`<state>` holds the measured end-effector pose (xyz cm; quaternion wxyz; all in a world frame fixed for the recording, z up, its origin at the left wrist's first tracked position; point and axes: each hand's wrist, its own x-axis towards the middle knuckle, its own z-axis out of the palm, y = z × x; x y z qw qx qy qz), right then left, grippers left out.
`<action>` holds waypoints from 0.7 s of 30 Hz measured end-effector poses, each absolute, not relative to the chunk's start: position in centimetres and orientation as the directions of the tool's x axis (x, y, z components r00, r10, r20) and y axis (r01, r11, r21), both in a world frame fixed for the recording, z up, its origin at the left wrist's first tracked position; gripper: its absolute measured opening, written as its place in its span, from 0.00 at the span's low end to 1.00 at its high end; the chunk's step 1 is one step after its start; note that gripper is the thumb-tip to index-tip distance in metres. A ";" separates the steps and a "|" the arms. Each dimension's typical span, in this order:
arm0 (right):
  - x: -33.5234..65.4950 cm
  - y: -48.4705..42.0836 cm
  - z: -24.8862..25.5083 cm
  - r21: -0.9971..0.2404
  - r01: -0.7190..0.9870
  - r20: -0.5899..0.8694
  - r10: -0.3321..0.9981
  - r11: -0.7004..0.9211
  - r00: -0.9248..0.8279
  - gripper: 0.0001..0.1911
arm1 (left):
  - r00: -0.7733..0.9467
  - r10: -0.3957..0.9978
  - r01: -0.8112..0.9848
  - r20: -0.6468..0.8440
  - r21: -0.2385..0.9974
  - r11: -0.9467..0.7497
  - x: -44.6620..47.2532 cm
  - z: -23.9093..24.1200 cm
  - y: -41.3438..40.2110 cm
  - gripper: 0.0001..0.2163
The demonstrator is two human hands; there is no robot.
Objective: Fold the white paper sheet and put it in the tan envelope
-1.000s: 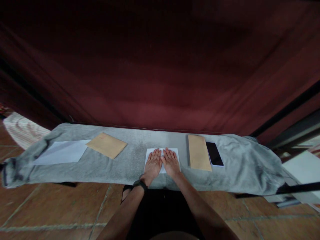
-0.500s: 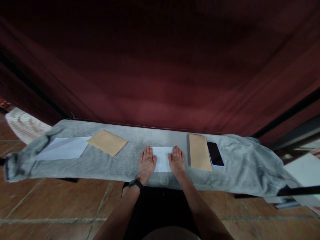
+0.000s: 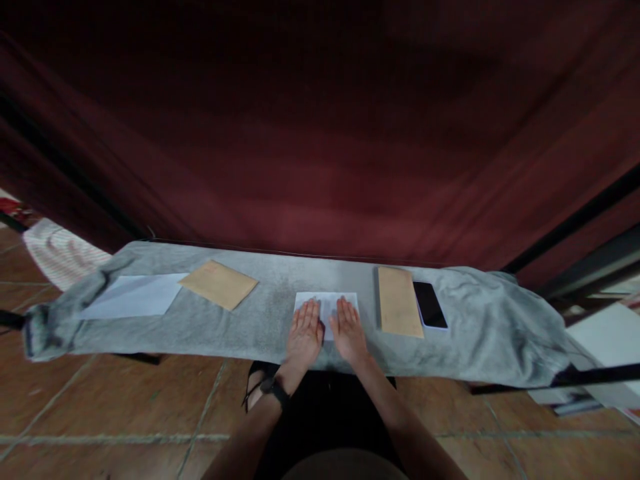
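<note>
A small white sheet of paper (image 3: pixel 327 308), perhaps folded, lies in front of me on a grey cloth (image 3: pixel 210 340). My left hand (image 3: pixel 305 332) rests flat on its left part, fingers stretched out and pointing away from me. On the right part my right hand (image 3: pixel 349 330) lies flat too, fingers extended. A narrow strip of paper shows between the two hands, and the rest under the palms is hidden. Nearest to my right hand is a stack of brown envelopes (image 3: pixel 400 303). Left of my hands sits a single brown envelope (image 3: pixel 219 285), turned at an angle.
White paper (image 3: pixel 134 295) lies at the left, its corner meeting the single envelope. A dark-screened phone (image 3: pixel 430 305) touches the envelope stack's right side. Behind the cloth-covered surface rises a dark red panel (image 3: pixel 320 173). Striped cloth (image 3: pixel 63 250) hangs at the far left.
Both hands have slid inward from the paper's side edges toward its middle. The paper's outer corners now show beyond the fingers. Envelopes and phone stay where they were.
</note>
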<state>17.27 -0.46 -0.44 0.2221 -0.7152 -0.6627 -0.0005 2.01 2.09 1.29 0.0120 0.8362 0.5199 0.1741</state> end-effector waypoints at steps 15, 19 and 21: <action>19.6 -4.1 -1.8 -0.181 0.983 0.337 0.937 -0.029 0.090 0.32 | 0.156 0.954 0.952 0.257 0.219 -0.214 -1.4 1.2 0.6 0.26; 19.6 -4.5 -1.7 -0.183 0.981 0.342 0.931 -0.067 0.127 0.32 | 0.031 0.983 0.958 0.181 0.275 -0.080 -0.9 2.8 0.4 0.25; 19.5 -4.6 -1.5 -0.183 0.980 0.342 0.929 -0.078 0.138 0.31 | -0.014 0.993 0.950 0.119 0.312 -0.024 -0.6 3.5 0.9 0.25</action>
